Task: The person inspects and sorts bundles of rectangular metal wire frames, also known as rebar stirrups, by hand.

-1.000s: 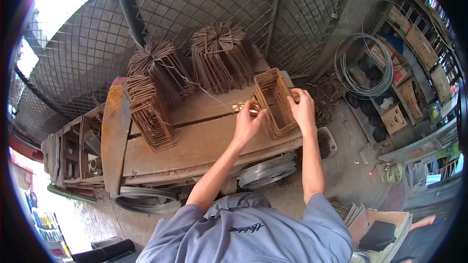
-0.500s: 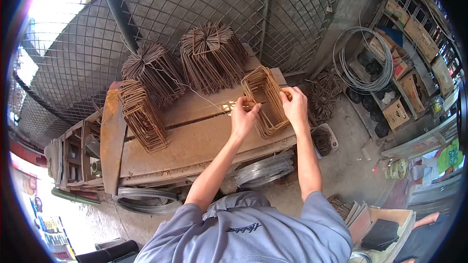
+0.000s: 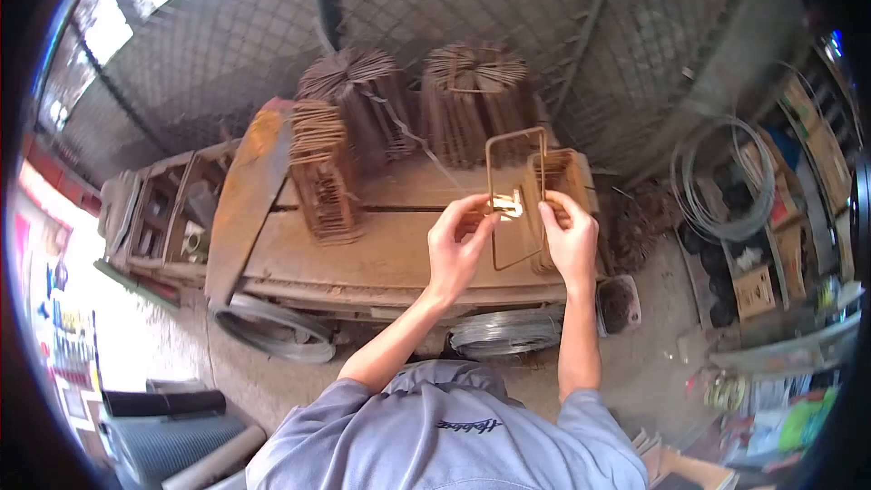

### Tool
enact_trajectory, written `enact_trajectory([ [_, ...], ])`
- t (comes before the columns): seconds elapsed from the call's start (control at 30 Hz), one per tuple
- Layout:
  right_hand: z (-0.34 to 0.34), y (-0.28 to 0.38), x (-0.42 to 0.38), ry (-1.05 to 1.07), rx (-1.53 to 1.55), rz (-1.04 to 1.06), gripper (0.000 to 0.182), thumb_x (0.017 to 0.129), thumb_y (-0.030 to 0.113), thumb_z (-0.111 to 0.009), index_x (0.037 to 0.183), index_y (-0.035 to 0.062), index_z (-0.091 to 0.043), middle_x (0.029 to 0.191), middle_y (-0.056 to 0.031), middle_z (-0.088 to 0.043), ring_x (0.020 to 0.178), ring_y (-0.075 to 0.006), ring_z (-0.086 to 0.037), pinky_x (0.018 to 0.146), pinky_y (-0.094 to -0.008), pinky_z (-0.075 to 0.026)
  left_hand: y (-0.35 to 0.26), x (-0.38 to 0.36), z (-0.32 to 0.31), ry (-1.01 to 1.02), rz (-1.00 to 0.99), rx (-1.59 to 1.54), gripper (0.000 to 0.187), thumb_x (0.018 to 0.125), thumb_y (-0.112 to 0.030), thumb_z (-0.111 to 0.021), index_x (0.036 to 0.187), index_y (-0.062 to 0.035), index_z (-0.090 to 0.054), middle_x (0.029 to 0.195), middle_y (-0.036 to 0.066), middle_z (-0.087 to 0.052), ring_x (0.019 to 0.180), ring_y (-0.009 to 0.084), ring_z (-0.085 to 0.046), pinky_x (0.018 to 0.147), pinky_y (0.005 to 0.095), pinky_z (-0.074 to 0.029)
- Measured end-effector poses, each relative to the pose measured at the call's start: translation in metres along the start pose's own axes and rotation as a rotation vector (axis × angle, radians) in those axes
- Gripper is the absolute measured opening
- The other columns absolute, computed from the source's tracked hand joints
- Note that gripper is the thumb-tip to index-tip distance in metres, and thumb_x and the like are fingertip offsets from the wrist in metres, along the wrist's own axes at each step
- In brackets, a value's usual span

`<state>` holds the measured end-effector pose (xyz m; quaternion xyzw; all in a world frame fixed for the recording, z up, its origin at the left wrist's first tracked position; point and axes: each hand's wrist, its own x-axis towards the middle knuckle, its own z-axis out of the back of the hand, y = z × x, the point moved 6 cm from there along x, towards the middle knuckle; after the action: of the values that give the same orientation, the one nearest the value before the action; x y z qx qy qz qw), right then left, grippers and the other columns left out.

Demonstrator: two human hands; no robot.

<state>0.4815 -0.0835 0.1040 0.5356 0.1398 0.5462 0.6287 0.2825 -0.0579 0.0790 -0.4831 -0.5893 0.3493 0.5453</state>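
A single rectangular rebar stirrup (image 3: 517,134) is held upright above the workbench, raised between my two hands. My left hand (image 3: 456,243) pinches its left side with thumb and fingers, while my right hand (image 3: 572,234) grips the right side. Just behind my right hand, a stack of similar rust-brown stirrups (image 3: 568,166) stands on the bench. Farther left are another stack of stirrups (image 3: 319,163) and two large round bundles, the left bundle (image 3: 349,75) and the right bundle (image 3: 477,71). A thin pale wire (image 3: 410,132) trails from the left bundle toward my left hand.
The worn workbench (image 3: 390,249) backs onto a mesh fence (image 3: 435,0). Coils of wire, one coil (image 3: 272,331) and another coil (image 3: 508,334), lie below its front edge. To the right hangs a wire coil (image 3: 721,227) by shelves with boxes. Mesh rolls (image 3: 172,440) lie lower left.
One stirrup has come away from the right stack and is now lifted between both hands. My view has shifted, so the bench and bundles appear farther right.
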Motion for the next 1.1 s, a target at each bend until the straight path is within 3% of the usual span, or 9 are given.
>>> enact_trajectory([
  [0.13, -0.067, 0.002, -0.017, 0.166, 0.136, -0.019, 0.024, 0.091, 0.011, -0.072, 0.112, -0.0016, -0.071, 0.09, -0.0136, -0.076, 0.078, -0.0179, -0.074, 0.067, -0.0288, -0.058, -0.026, -0.021, 0.059, -0.119, -0.209, 0.242, 0.029, 0.087, 0.002, -0.073, 0.116, -0.0003, -0.07, 0.105, 0.01, -0.07, 0.091, 0.0161, -0.069, 0.076, 0.0276, -0.057],
  [0.23, -0.122, 0.008, -0.03, 0.273, 0.218, -0.047, 0.022, 0.09, 0.011, -0.073, 0.109, 0.0, -0.071, 0.091, -0.0144, -0.076, 0.08, -0.0189, -0.075, 0.068, -0.0291, -0.059, -0.031, -0.035, 0.103, -0.219, -0.249, 0.408, 0.028, 0.086, 0.003, -0.073, 0.113, -0.0009, -0.071, 0.105, 0.011, -0.069, 0.092, 0.0185, -0.07, 0.076, 0.0282, -0.058],
  [0.47, -0.231, 0.017, -0.043, 0.41, 0.257, 0.035, 0.02, 0.09, 0.012, -0.072, 0.105, -0.0007, -0.069, 0.089, -0.0174, -0.075, 0.08, -0.0255, -0.075, 0.069, -0.0332, -0.059, -0.008, -0.039, 0.194, -0.418, -0.213, 0.477, 0.026, 0.087, 0.004, -0.072, 0.112, -0.0015, -0.072, 0.106, 0.01, -0.069, 0.092, 0.0182, -0.069, 0.074, 0.0284, -0.057],
  [0.8, -0.306, 0.041, -0.048, 0.497, 0.256, -0.032, 0.022, 0.089, 0.012, -0.072, 0.106, -0.0029, -0.069, 0.091, -0.0195, -0.075, 0.08, -0.0267, -0.076, 0.068, -0.0339, -0.058, 0.014, -0.002, 0.284, -0.517, -0.173, 0.499, 0.025, 0.09, 0.0, -0.071, 0.114, -0.0049, -0.073, 0.103, 0.005, -0.07, 0.082, 0.0115, -0.066, 0.069, 0.0246, -0.051],
  [0.97, -0.323, 0.039, -0.055, 0.516, 0.241, -0.042, 0.023, 0.09, 0.013, -0.072, 0.106, -0.003, -0.069, 0.091, -0.0191, -0.075, 0.08, -0.026, -0.076, 0.067, -0.0335, -0.058, 0.026, 0.008, 0.303, -0.505, -0.147, 0.518, 0.023, 0.091, -0.001, -0.069, 0.114, -0.0038, -0.073, 0.104, 0.006, -0.069, 0.085, 0.0133, -0.067, 0.072, 0.0266, -0.054],
  [1.03, -0.326, 0.04, -0.056, 0.49, 0.227, 0.019, 0.022, 0.092, 0.01, -0.072, 0.108, -0.0045, -0.069, 0.089, -0.0124, -0.075, 0.072, -0.0141, -0.073, 0.06, -0.0272, -0.057, 0.031, 0.01, 0.307, -0.506, -0.118, 0.528, 0.024, 0.092, -0.001, -0.067, 0.116, -0.0031, -0.072, 0.106, 0.007, -0.069, 0.087, 0.0147, -0.068, 0.074, 0.0278, -0.056],
  [1.07, -0.328, 0.038, -0.058, 0.49, 0.223, 0.013, 0.022, 0.092, 0.01, -0.072, 0.108, -0.0045, -0.069, 0.089, -0.0124, -0.075, 0.072, -0.0141, -0.073, 0.06, -0.0272, -0.057, 0.033, 0.011, 0.309, -0.503, -0.112, 0.526, 0.024, 0.092, -0.001, -0.067, 0.116, -0.0031, -0.072, 0.106, 0.007, -0.069, 0.087, 0.0147, -0.068, 0.074, 0.0278, -0.056],
  [1.1, -0.328, 0.039, -0.058, 0.486, 0.233, 0.001, 0.022, 0.091, 0.011, -0.072, 0.106, -0.0039, -0.069, 0.09, -0.0156, -0.075, 0.076, -0.0195, -0.074, 0.063, -0.0299, -0.057, 0.036, 0.012, 0.31, -0.495, -0.103, 0.515, 0.025, 0.093, 0.0, -0.065, 0.117, -0.0034, -0.071, 0.107, 0.007, -0.068, 0.088, 0.015, -0.068, 0.074, 0.028, -0.056],
])
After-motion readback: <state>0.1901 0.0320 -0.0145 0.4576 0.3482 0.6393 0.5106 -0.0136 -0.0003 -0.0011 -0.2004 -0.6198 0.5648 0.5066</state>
